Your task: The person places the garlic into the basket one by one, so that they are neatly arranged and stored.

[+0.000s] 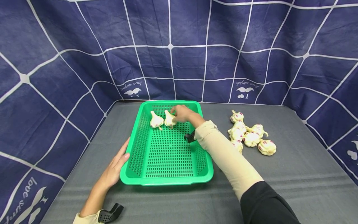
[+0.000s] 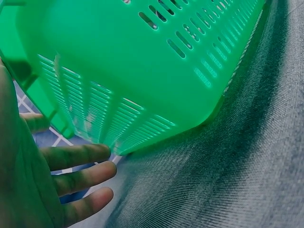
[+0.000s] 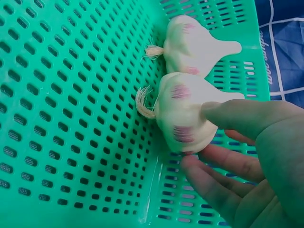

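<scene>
A green perforated plastic basket [image 1: 167, 181] stands on the cloth-covered table. Inside it at the far end are two garlic bulbs, white with purple streaks and root tufts. My right hand [image 1: 181, 114] reaches into the basket and holds the nearer garlic bulb [image 3: 183, 111], thumb on its upper side and fingertips along its lower side. The other garlic bulb [image 3: 192, 45] lies right beside it, stem toward the far wall. At the basket's left side is my left hand [image 1: 114, 168], its thumb at the rim; in the left wrist view its fingers [image 2: 85, 178] extend loosely beside the wall.
Several more garlic bulbs [image 1: 251, 139] lie in a cluster on the grey tablecloth [image 1: 293, 174] to the right, partly behind my right forearm. A blue curtain [image 1: 190, 62] with white grid lines hangs behind the table and along its sides.
</scene>
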`<state>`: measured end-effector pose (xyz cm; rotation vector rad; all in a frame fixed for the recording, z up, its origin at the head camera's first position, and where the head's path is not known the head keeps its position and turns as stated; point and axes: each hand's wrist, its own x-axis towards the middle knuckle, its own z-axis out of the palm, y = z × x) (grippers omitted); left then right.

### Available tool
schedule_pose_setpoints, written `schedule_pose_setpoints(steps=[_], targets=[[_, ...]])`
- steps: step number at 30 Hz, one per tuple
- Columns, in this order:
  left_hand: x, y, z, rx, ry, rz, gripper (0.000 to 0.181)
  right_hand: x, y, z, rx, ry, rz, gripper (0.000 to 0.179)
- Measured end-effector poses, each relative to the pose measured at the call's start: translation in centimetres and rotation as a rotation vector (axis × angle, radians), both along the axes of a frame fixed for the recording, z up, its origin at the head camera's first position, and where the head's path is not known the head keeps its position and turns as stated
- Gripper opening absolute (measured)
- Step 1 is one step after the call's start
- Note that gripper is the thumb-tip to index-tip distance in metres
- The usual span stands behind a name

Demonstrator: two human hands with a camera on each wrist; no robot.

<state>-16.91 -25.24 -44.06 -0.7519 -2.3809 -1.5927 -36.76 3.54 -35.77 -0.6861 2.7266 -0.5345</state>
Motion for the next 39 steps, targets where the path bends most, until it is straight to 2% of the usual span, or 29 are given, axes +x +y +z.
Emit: schedule_pose_setpoints(steps=[8,15,22,29,39], targets=[[0.0,0.2,0.0,-0.010,0.004,-0.001,0.054,0.1,0.6,0.0,0.010,-0.002,0.000,0.049],[0.0,0.2,0.1,0.002,0.005,-0.009,0.054,0.0,1.3,0.6,-0.011,0.017,-0.022,0.046],[0.1,0.1,0.2,-0.009,0.006,-0.002,0.054,0.2,1.8,1.5,-0.064,0.052,0.034,0.047],[0.1,0.2,0.0,-0.006,0.004,-0.004,0.054,1.4,2.9,2.1,-0.118,0.094,0.104,0.047],[0.1,0.2,0.1,0.012,0.006,-0.017,0.054,3.5,5.2,3.8,-0.257,0.093,0.103,0.043]])
